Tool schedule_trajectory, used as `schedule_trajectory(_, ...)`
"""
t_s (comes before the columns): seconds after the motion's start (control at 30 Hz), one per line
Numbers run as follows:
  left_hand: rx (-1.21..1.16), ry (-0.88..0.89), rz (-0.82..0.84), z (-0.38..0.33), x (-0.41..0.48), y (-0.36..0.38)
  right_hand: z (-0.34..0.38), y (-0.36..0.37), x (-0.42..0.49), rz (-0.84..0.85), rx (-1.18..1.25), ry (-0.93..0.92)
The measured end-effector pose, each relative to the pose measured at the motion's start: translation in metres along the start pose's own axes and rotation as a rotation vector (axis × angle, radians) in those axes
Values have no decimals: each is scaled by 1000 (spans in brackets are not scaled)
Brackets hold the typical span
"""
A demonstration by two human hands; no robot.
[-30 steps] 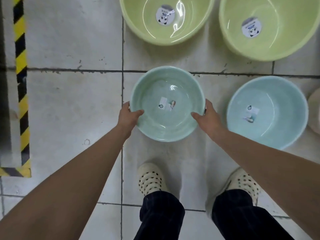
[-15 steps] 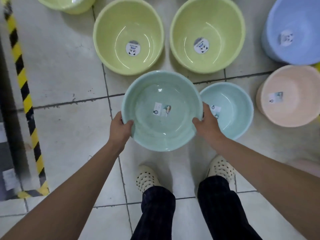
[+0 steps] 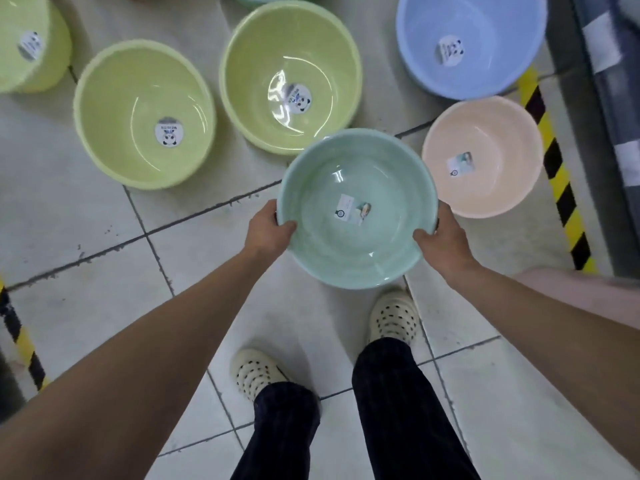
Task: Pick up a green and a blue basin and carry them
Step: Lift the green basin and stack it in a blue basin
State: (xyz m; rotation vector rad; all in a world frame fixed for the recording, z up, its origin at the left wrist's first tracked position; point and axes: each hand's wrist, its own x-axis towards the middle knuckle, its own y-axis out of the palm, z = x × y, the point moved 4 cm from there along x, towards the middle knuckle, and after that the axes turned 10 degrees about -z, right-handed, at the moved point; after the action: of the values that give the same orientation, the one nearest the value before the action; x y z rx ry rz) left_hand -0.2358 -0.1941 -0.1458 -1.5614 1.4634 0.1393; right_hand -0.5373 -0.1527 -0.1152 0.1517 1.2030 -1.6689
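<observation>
I hold a mint-green basin (image 3: 346,174) level above the tiled floor, with a small sticker in its bottom. My left hand (image 3: 268,232) grips its left rim, thumb inside. On the opposite rim, my right hand (image 3: 440,239) holds the same way. A larger blue basin (image 3: 467,43) with a panda sticker stands on the floor at the far right, well beyond my hands. The smaller pale blue basin seen earlier is out of sight.
Two yellow-green basins (image 3: 143,112) (image 3: 291,77) stand ahead, a third (image 3: 31,46) at far left. A pink basin (image 3: 481,157) sits just right of the held one. Yellow-black tape (image 3: 554,174) and a dark rack (image 3: 606,98) border the right side.
The mint-green basin has come up off the floor and swung right, toward the pink basin. The small pale blue basin beside it has dropped out of view.
</observation>
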Motion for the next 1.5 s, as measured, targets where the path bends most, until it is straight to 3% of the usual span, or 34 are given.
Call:
schedule_trajectory(0.2,135,75,2,13,19,31,-35,13,25,45,-47,-13)
schedule_trajectory(0.43,99,42,33,26,38,63,-68,36,54,103,-78,38)
schedule_trajectory(1.0,91,17,-56,56,61,104,-106,69,83,46,28,98)
schedule_trajectory(1.23,100,62,-96,15,30,91,-94,35,67,1,61,113)
schedule_trajectory(1.5,119,100,-54,-84,-43,65,-58,-66,24,-44,153,212)
